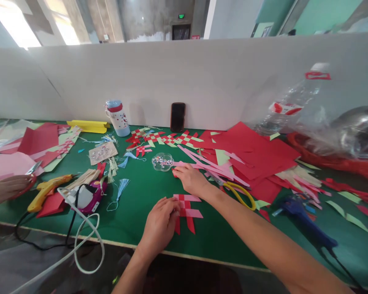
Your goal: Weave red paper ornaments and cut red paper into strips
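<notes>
At the far left of the green table [147,181], a co-worker's hand [4,188] rests at red-handled scissors [30,179]. Next to the right lie a yellow glue gun [47,190] and a purple device [96,196] with a looped white cable [79,214]. A blue tassel [122,188] lies right of these, with a printed flask [120,122] standing behind it.

The left hand [161,220] lies at the front of the table, fingers close together over the left edge of a red-and-pink woven piece [186,205]. Whether it pinches the strips or merely presses them down cannot be told. The piece lies flat, its loose ends pointing right and toward the wearer. Assessed as paper: very light, thin, flexible, readily creased, its weave liable to slip. The sound hold is flat across the interlaced block, not by the tails.

Beyond it, a clear dish [159,169] contains small beads. Just right of the dish is the right hand [190,179], fingers bent at a small red scrap; closure on it cannot be confirmed. Further right: pink strips [219,166], yellow-handled scissors [242,198], red sheets [248,149] and a blue glue gun [308,224].
</notes>
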`<action>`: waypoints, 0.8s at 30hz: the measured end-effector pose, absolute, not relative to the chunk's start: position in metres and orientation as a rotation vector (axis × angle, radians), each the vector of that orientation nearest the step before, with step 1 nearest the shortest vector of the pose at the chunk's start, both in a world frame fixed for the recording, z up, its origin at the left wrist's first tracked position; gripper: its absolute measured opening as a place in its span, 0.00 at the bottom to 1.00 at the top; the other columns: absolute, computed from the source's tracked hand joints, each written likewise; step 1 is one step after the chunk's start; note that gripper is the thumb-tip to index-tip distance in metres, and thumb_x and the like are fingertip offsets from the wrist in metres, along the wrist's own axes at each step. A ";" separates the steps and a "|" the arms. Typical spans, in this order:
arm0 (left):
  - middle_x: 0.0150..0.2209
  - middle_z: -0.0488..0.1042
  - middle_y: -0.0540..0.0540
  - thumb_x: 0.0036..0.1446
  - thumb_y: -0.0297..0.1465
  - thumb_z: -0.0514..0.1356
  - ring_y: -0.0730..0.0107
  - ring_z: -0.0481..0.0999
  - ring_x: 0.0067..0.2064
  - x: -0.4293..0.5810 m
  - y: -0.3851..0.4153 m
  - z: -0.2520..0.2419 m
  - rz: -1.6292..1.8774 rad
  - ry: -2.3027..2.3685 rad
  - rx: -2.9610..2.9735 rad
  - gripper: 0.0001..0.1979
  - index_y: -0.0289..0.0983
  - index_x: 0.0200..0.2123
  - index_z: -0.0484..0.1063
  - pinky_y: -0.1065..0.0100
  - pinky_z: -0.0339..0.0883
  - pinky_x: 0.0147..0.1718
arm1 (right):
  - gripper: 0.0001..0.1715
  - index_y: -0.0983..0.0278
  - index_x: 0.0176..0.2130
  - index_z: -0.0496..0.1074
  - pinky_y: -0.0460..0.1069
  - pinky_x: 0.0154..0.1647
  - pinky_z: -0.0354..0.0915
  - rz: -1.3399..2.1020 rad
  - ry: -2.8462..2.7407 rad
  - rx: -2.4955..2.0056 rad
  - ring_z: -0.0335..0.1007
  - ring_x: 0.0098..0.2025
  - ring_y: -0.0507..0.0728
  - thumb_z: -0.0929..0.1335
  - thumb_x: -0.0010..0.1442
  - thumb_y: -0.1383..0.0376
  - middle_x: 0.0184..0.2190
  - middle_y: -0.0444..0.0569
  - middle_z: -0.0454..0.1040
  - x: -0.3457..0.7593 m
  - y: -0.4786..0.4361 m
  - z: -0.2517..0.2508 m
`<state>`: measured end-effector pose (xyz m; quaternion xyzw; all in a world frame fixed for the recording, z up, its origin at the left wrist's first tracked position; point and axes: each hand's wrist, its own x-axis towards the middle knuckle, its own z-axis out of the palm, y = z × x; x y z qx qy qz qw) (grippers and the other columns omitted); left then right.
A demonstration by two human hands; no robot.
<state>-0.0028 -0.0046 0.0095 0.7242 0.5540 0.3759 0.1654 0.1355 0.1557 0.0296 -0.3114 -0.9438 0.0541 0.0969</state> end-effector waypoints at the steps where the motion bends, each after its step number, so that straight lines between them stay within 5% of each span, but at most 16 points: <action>1: 0.43 0.79 0.48 0.63 0.23 0.51 0.66 0.75 0.52 -0.003 -0.005 0.009 1.072 1.576 2.062 0.09 0.41 0.38 0.68 0.54 0.63 0.59 | 0.25 0.64 0.52 0.74 0.54 0.55 0.61 0.155 -2.793 -0.949 0.63 0.53 0.60 0.59 0.61 0.76 0.55 0.53 0.73 0.143 0.153 0.030; 6: 0.42 0.79 0.48 0.62 0.22 0.51 0.65 0.76 0.51 -0.002 -0.004 0.010 1.069 1.565 2.063 0.10 0.41 0.38 0.68 0.53 0.63 0.58 | 0.21 0.64 0.45 0.78 0.55 0.53 0.61 0.109 -2.800 -1.089 0.66 0.50 0.61 0.60 0.60 0.75 0.45 0.54 0.78 0.181 0.151 0.038; 12: 0.44 0.79 0.47 0.63 0.24 0.51 0.64 0.76 0.52 -0.003 -0.004 0.008 1.051 1.557 2.069 0.09 0.42 0.40 0.69 0.52 0.63 0.59 | 0.35 0.63 0.60 0.66 0.59 0.57 0.58 0.066 -2.778 -1.176 0.58 0.60 0.64 0.62 0.55 0.77 0.62 0.52 0.66 0.172 0.166 0.037; 18: 0.45 0.79 0.48 0.63 0.24 0.51 0.65 0.76 0.52 -0.004 -0.005 0.006 1.076 1.570 2.075 0.09 0.42 0.40 0.68 0.53 0.63 0.59 | 0.37 0.59 0.59 0.68 0.63 0.57 0.58 0.098 -2.816 -1.144 0.55 0.64 0.66 0.60 0.54 0.79 0.60 0.49 0.70 0.182 0.149 0.036; 24: 0.43 0.79 0.48 0.64 0.24 0.51 0.65 0.76 0.52 -0.004 -0.006 0.007 1.078 1.547 2.106 0.09 0.41 0.40 0.68 0.52 0.64 0.58 | 0.28 0.55 0.58 0.69 0.60 0.58 0.61 0.222 -2.776 -1.085 0.62 0.59 0.61 0.59 0.63 0.71 0.55 0.47 0.74 0.222 0.128 0.047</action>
